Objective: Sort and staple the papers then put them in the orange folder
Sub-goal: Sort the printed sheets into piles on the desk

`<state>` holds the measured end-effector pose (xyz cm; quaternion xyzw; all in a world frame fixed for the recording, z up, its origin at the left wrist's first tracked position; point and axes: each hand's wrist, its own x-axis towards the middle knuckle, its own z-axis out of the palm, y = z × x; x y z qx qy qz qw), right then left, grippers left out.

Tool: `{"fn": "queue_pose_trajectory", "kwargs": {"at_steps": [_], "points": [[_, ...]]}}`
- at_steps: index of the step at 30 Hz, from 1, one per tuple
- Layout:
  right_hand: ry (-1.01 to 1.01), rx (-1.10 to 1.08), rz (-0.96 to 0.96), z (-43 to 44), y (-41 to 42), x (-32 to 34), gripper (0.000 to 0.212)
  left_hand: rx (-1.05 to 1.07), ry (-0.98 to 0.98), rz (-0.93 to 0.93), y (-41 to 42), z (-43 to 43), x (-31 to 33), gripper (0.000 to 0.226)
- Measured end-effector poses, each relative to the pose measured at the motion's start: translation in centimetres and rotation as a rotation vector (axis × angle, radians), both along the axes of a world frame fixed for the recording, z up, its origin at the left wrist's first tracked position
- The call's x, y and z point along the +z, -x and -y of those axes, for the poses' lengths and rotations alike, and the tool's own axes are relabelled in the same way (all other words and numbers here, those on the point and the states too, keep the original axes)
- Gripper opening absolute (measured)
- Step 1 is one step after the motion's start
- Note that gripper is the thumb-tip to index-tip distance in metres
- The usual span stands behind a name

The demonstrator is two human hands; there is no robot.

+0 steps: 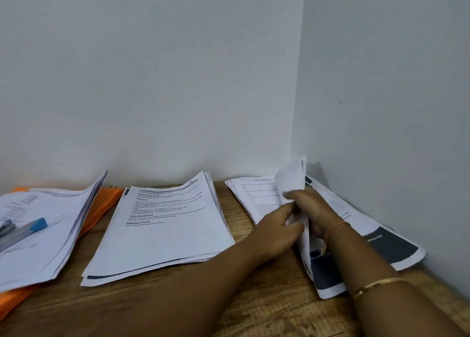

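Note:
Three paper piles lie on the wooden table [254, 306]. At the right, in the wall corner, is a pile of printed sheets [256, 197] with dark-banded pages [391, 245]. My left hand [277, 232] and my right hand [312, 209] pinch a few raised sheets [292, 176] of that pile, which stand up curled between them. A middle pile [165, 225] of text pages lies flat. A left pile [48, 225] rests on the orange folder [101, 209], with a grey stapler with a blue tip [25, 230] on top.
White walls close off the table at the back and the right. The orange folder also sticks out under the left pile at the front left edge. Bare wood shows along the front of the table.

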<state>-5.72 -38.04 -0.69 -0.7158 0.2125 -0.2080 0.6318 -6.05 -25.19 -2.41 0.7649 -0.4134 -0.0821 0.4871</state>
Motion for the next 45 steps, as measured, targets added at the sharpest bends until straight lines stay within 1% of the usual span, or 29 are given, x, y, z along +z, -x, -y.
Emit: {"fn": "queue_pose_trajectory", "kwargs": {"at_steps": [1, 3, 5, 7, 9, 11, 12, 14, 15, 17, 18, 20, 22, 24, 26, 27, 29, 31, 33, 34, 36, 37, 38, 39, 40, 41, 42, 44, 45], "points": [[0.027, -0.056, -0.024, 0.0, 0.1, 0.0, 0.012, -0.004, 0.002, -0.017, -0.1, 0.0, 0.0, 0.043], [0.044, -0.141, -0.059, 0.2, 0.3, 0.1, 0.012, 0.027, 0.026, -0.024, -0.4, 0.1, -0.2, 0.043], [0.026, -0.197, -0.027, 0.4, 0.6, 0.4, 0.017, 0.153, 0.015, 0.045, -0.6, 0.4, -0.4, 0.041], [0.017, -0.261, 0.022, 0.7, 0.7, 0.6, 0.024, 0.323, -0.056, 0.088, -0.9, 0.8, -0.5, 0.042], [0.032, -0.296, 0.059, 1.1, 0.7, 0.6, 0.025, 0.415, -0.099, -0.049, -1.2, 1.1, -0.4, 0.054], [0.045, -0.308, 0.08, 1.1, 0.7, 0.7, 0.023, 0.467, -0.062, -0.23, -1.8, 1.4, 0.2, 0.061], [0.049, -0.307, 0.081, 1.1, 0.7, 0.7, 0.022, 0.488, -0.011, -0.315, -2.3, 1.7, 0.5, 0.061], [0.045, -0.299, 0.085, 1.0, 0.7, 0.7, 0.021, 0.506, 0.154, -0.558, -3.3, 2.4, 1.2, 0.052], [0.04, -0.3, 0.092, 1.0, 0.8, 0.7, 0.022, 0.493, 0.23, -0.678, -3.9, 2.7, 1.3, 0.041], [0.042, -0.309, 0.106, 1.1, 0.9, 0.7, 0.024, 0.459, 0.295, -0.865, -4.1, 3.2, 1.6, 0.015], [0.049, -0.309, 0.112, 1.2, 0.9, 0.7, 0.024, 0.452, 0.29, -0.901, -4.2, 3.3, 1.5, 0.014], [0.084, -0.304, 0.123, 1.0, 0.9, 0.6, 0.025, 0.485, 0.262, -0.86, -4.8, 3.5, 1.0, 0.029], [0.131, -0.298, 0.138, 0.9, 0.9, 0.5, 0.027, 0.528, 0.213, -0.765, -5.0, 3.2, 1.0, 0.037], [0.183, -0.28, 0.156, 0.6, 1.0, 0.5, 0.031, 0.583, 0.159, -0.595, -4.9, 2.2, 1.6, 0.037], [0.245, -0.252, 0.173, 0.1, 1.0, 0.5, 0.033, 0.672, 0.153, -0.43, -5.4, 0.7, 2.5, 0.036], [0.276, -0.241, 0.175, -0.2, 1.0, 0.5, 0.032, 0.715, 0.15, -0.373, -5.7, -0.2, 3.1, 0.035], [0.326, -0.216, 0.162, -0.8, 1.0, 0.4, 0.023, 0.792, 0.15, -0.289, -6.1, -2.3, 4.4, 0.036], [0.354, -0.188, 0.135, -1.1, 1.0, 0.4, 0.014, 0.843, 0.192, -0.255, -6.9, -5.0, 5.6, 0.036], [0.378, -0.146, 0.122, -1.3, 1.0, 0.3, 0.012, 0.909, 0.235, -0.279, -7.4, -8.0, 6.3, 0.034], [0.378, -0.127, 0.124, -1.4, 1.0, 0.3, 0.013, 0.921, 0.261, -0.309, -7.7, -9.4, 6.5, 0.034], [0.383, -0.105, 0.138, -1.6, 0.9, 0.2, 0.023, 0.892, 0.286, -0.366, -7.4, -11.9, 6.7, 0.036], [0.405, -0.11, 0.124, -1.8, 0.9, 0.2, 0.027, 0.895, 0.211, -0.341, -7.0, -12.8, 6.8, 0.037], [0.434, -0.113, 0.097, -2.0, 0.9, 0.2, 0.027, 0.932, 0.067, -0.273, -6.5, -13.5, 6.9, 0.038], [0.461, -0.113, 0.073, -2.3, 1.0, 0.2, 0.024, 0.912, -0.118, -0.168, -5.2, -14.5, 7.2, 0.039], [0.477, -0.106, 0.051, -2.6, 0.9, 0.2, 0.021, 0.891, -0.358, 0.0, -3.8, -15.4, 7.0, 0.038], [0.494, -0.094, 0.034, -2.9, 0.9, 0.2, 0.019, 0.9, -0.532, 0.138, -3.2, -16.4, 6.7, 0.037], [0.509, -0.078, 0.021, -3.2, 0.8, 0.1, 0.017, 0.896, -0.588, 0.12, -3.7, -17.2, 6.1, 0.033], [0.554, -0.04, 0.007, -3.7, 0.7, -0.1, 0.013, 0.899, -0.57, -0.015, -4.5, -18.1, 4.8, 0.015], [0.58, -0.019, -0.001, -3.9, 0.6, -0.2, 0.013, 0.873, -0.584, 0.04, -4.9, -18.6, 4.3, 0.013]]}}
